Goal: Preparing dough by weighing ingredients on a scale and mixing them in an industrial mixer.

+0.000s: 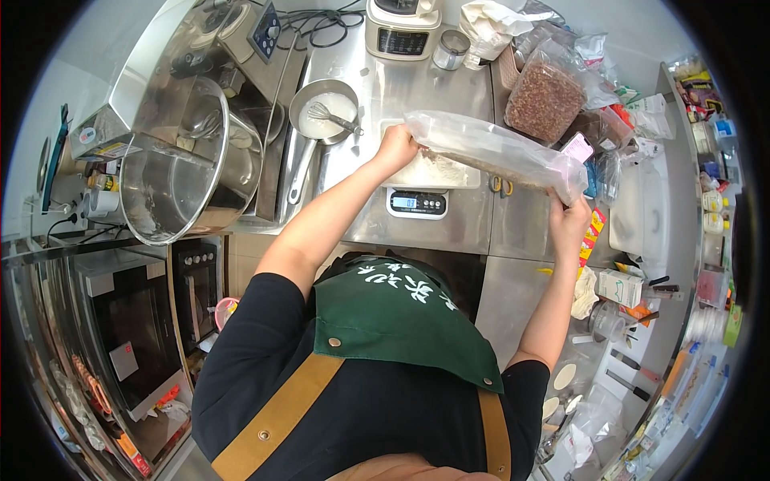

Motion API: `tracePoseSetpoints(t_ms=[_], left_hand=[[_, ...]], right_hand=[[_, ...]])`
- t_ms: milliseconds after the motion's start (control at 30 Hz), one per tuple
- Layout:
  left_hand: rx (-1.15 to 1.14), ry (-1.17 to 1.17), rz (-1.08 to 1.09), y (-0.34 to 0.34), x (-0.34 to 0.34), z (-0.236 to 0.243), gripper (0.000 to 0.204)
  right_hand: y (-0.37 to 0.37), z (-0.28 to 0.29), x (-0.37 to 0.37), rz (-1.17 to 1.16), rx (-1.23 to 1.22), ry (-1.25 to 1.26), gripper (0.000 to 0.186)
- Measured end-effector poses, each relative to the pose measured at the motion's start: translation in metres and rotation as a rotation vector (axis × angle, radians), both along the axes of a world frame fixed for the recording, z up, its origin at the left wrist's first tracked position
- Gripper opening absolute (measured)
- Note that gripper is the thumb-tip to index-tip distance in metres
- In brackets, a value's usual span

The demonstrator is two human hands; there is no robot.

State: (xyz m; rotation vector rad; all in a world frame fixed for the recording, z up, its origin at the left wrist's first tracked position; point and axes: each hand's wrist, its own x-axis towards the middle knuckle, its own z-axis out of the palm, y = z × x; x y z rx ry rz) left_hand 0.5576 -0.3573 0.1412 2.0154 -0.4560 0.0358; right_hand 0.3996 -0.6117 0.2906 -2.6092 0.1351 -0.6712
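Observation:
Both my hands hold up a long, translucent plastic bag (489, 144) with some brown powdery stuff along its lower side. My left hand (399, 148) is closed on its left end, and my right hand (569, 215) grips the lower right end from below. Under the bag's left part, a white tray (473, 178) with pale flour in it rests on a digital kitchen scale (417, 204) with a lit display. The bag covers part of the tray. To the left stands a saucepan (298, 128) holding white liquid and a whisk (330, 116).
A large steel mixing bowl (212, 200) sits at the mixer on the left. Beyond the tray are a cream-coloured appliance (401, 36) and a metal tin (451, 50). Scissors (504, 187), a bag of reddish-brown granules (545, 96) and a phone (577, 147) are on the right.

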Motion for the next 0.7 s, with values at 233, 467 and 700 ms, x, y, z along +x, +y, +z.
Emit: tracePoseSetpoints(t_ms=[233, 467, 700], left_hand=[[-0.028, 0.08, -0.039, 0.001, -0.001, 0.004, 0.014], [-0.035, 0.05, -0.017, 0.002, -0.002, 0.002, 0.013], [0.008, 0.004, 0.017, 0.001, -0.001, 0.0, 0.014]], right_hand=[[-0.002, -0.001, 0.0, 0.008, -0.049, -0.052, 0.014], [-0.003, -0.003, 0.0, 0.026, -0.056, -0.058, 0.015], [-0.001, -0.002, 0.0, 0.016, -0.035, -0.06, 0.016]])
